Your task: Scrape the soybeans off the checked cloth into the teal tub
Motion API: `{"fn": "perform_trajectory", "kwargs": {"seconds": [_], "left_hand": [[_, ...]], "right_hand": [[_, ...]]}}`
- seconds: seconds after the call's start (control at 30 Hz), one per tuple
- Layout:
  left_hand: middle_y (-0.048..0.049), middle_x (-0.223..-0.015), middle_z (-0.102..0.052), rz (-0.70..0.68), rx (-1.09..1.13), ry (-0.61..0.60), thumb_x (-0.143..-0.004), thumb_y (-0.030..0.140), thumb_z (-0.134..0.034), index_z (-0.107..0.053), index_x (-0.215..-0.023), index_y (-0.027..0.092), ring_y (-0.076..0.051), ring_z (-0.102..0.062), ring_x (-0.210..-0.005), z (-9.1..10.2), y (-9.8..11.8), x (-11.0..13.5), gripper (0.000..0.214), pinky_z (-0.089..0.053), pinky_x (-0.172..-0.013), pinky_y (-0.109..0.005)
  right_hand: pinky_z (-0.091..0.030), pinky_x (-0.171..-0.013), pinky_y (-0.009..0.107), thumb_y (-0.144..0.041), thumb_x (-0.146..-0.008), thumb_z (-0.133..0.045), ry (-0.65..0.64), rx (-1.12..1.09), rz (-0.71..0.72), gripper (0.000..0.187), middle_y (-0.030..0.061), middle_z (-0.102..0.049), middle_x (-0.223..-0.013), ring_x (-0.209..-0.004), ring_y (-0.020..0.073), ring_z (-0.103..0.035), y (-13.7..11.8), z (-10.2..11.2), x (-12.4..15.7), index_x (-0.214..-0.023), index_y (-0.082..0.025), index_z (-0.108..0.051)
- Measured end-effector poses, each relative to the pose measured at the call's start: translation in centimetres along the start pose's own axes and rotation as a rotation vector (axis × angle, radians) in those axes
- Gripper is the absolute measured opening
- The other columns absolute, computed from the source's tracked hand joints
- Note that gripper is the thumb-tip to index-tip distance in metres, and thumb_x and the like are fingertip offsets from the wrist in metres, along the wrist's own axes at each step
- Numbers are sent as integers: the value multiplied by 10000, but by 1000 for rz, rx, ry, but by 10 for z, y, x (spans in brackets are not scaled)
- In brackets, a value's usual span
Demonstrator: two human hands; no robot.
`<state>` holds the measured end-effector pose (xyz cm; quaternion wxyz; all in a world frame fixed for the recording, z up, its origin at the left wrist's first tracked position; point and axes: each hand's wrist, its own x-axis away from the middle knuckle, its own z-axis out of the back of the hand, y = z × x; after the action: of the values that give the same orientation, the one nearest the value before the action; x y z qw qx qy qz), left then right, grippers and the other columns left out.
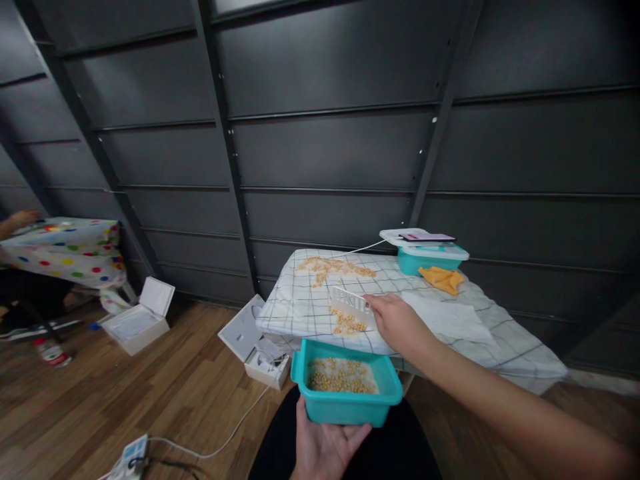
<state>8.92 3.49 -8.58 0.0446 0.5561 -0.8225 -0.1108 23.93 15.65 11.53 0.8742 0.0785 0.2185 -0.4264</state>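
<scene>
My left hand [325, 448] supports a teal plastic bin [345, 410] from below, just under the table's front edge. Many yellow soybeans [340, 380] lie inside it. In my right hand [397, 323] is a white slotted plastic divider [349, 301], standing on edge on the tabletop. A small heap of soybeans [349, 325] lies on the near side of the divider, close to the edge above the bin. Farther back on the checked cloth [285, 297], a wider patch of soybeans [330, 269] is spread out.
A second teal bin [425, 261] with a white lid stands at the back right, a phone [427, 237] on top. Beside it are an orange cloth [443, 280] and white paper [450, 317]. Open white boxes [267, 363], a power strip [134, 457] and cables lie on the floor.
</scene>
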Motion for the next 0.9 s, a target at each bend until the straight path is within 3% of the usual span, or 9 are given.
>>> {"fn": "perform_trajectory", "kwargs": {"seconds": [0.33,0.67,0.8,0.9], "left_hand": [[-146,-1266,-606,-16,25,49,-670,763,-472,-617,-1180,152,-383,-553,-1141,-7,0,-2,809,-226,-1072,-523],[-145,-1292,-587,-37,-16,19,-713,756,-438,-581,-1220,194,-389,-522,-1181,2,2,-5,771,-216,-1073,-544],[-133,-1298,-584,-36,-22,22,-742,741,-404,-571,-1232,201,-372,-525,-1183,2,3,-5,749,-225,-1071,-537],[-149,-1290,-587,-22,5,46,-714,755,-427,-559,-1246,180,-375,-533,-1169,1,2,-5,795,-237,-1063,-528]], "right_hand": [[-449,-803,323,-16,-809,-396,49,56,-69,386,117,-707,-982,-830,226,-610,-25,0,13,-1074,-116,-658],[-472,-803,375,-71,-815,-380,162,6,-117,389,123,-710,-959,-832,251,-626,-25,10,30,-1082,-145,-653],[-460,-828,394,-77,-827,-378,215,-2,-122,397,116,-708,-959,-862,261,-613,-15,14,15,-1108,-153,-647],[-440,-885,377,-71,-851,-365,197,-41,-52,398,103,-700,-1020,-914,242,-604,-7,3,-11,-1130,-142,-640]]}}
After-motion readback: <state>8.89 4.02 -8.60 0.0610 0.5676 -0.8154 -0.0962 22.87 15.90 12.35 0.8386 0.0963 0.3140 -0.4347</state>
